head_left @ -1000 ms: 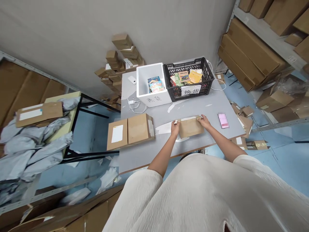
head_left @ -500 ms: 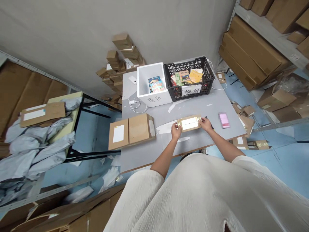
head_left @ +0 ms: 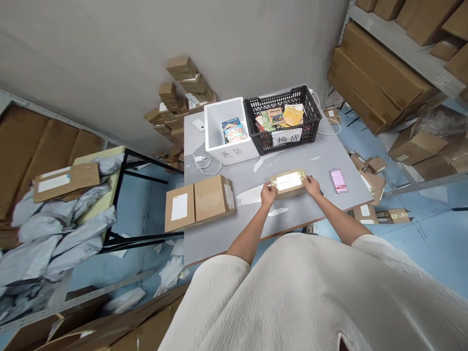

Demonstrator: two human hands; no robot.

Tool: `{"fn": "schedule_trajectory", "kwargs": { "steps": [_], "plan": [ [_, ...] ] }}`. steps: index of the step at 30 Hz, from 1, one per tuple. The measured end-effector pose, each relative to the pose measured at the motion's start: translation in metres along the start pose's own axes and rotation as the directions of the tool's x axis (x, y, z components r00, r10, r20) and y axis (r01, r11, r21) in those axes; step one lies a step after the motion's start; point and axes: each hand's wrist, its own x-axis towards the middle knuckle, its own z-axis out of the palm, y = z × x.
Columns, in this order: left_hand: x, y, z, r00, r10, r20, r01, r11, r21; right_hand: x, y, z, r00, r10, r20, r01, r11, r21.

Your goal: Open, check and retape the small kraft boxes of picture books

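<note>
A small cardboard box (head_left: 290, 183) with a white label and shiny clear tape on its ends lies between my hands at the front of the grey table (head_left: 215, 239). My left hand (head_left: 268, 194) is closed on its left end, thumb at the top edge. At the opposite end, my right hand (head_left: 312, 186) grips the right edge. A dark thin object, partly hidden, is beside the right hand; I cannot make out what it is. To the left stand two larger cardboard boxes (head_left: 212, 197), side by side, one with a white label.
Behind are a white foam box (head_left: 237, 155) and a black plastic crate (head_left: 292, 139), both holding booklets. A pink blurred item (head_left: 338, 181) lies at the right. Stacked cartons (head_left: 183, 68) rise by the wall. Grey parcels (head_left: 73, 243) fill the left side; shelving (head_left: 405, 39) stands right.
The small box has tilted, so more of its front side shows. Both hands have kept hold of its ends and shifted slightly right. The view has moved a little.
</note>
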Motion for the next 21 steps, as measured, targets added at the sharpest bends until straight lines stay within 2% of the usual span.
{"fn": "schedule_trajectory", "kwargs": {
  "steps": [3, 4, 6, 8, 10, 12, 13, 17, 19, 21],
  "plan": [
    [-0.004, 0.01, 0.005, 1.0, 0.0, -0.019, 0.001, 0.996, 0.09, 0.006, -0.011, -0.009, 0.996, 0.019, -0.091, -0.019, 1.0, 0.004],
    [-0.006, 0.015, 0.006, 0.998, 0.033, -0.057, -0.026, 0.991, 0.13, 0.007, -0.016, -0.01, 0.995, -0.001, -0.102, 0.002, 1.0, 0.003],
    [-0.012, 0.026, 0.008, 0.978, 0.171, -0.12, -0.146, 0.97, 0.192, 0.006, -0.026, -0.009, 0.993, -0.063, -0.1, 0.065, 0.998, 0.014],
    [-0.02, 0.039, 0.011, 0.932, 0.352, -0.082, -0.333, 0.925, 0.184, 0.004, -0.036, -0.003, 0.988, -0.136, -0.069, 0.14, 0.989, 0.056],
    [-0.029, 0.052, 0.015, 0.877, 0.48, 0.019, -0.478, 0.868, 0.131, 0.001, -0.043, 0.005, 0.978, -0.205, -0.036, 0.208, 0.972, 0.107],
    [-0.036, 0.061, 0.017, 0.843, 0.533, 0.074, -0.538, 0.834, 0.124, -0.002, -0.048, 0.012, 0.969, -0.246, -0.019, 0.247, 0.959, 0.138],
    [-0.039, 0.064, 0.017, 0.84, 0.538, 0.076, -0.543, 0.828, 0.14, -0.003, -0.049, 0.014, 0.97, -0.244, -0.022, 0.244, 0.96, 0.134],
    [-0.047, 0.062, 0.005, 0.847, 0.53, 0.045, -0.527, 0.825, 0.206, -0.008, -0.048, 0.019, 0.997, -0.064, -0.052, 0.067, 0.996, 0.058],
    [-0.049, 0.058, -0.005, 0.842, 0.538, 0.039, -0.532, 0.817, 0.22, -0.01, -0.047, 0.019, 1.0, 0.019, 0.009, -0.02, 0.997, 0.074],
    [-0.048, 0.054, -0.012, 0.84, 0.542, 0.035, -0.535, 0.814, 0.228, -0.012, -0.05, 0.019, 0.996, 0.038, 0.084, -0.047, 0.993, 0.106]
  ]
}}
